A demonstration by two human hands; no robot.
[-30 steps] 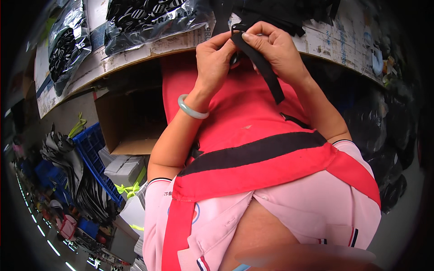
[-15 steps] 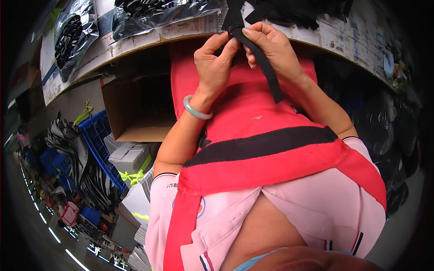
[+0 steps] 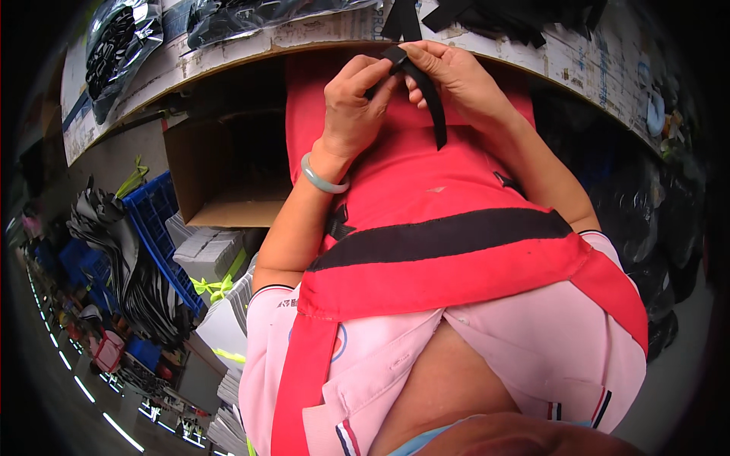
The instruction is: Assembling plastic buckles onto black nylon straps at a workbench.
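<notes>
A black webbing strap (image 3: pixel 435 110) is held between my two hands at the table's near edge, its loose end hanging down over the red apron. A small black buckle or slider (image 3: pixel 395 56) sits on it, largely covered by the fingers. My left hand (image 3: pixel 354 102), with a pale bangle on the wrist, pinches the strap beside this piece. From the other side, my right hand (image 3: pixel 456 76) grips the strap between thumb and fingers just under the buckle. Another length of black strap (image 3: pixel 403 21) runs on over the tabletop beyond my fingers.
The table (image 3: pixel 304 47) carries clear bags of black parts (image 3: pixel 122 53) and a pile of black straps (image 3: pixel 494 19). Below it stands an open cardboard box (image 3: pixel 236 214). Blue crates (image 3: pixel 163 228), grey sheet bundles (image 3: pixel 129 251) and tied white stacks (image 3: pixel 209 254) are at left.
Both hands have come slightly nearer to me with the strap, and its hanging end has shortened. The buckle has turned, and my left fingers now lie across it.
</notes>
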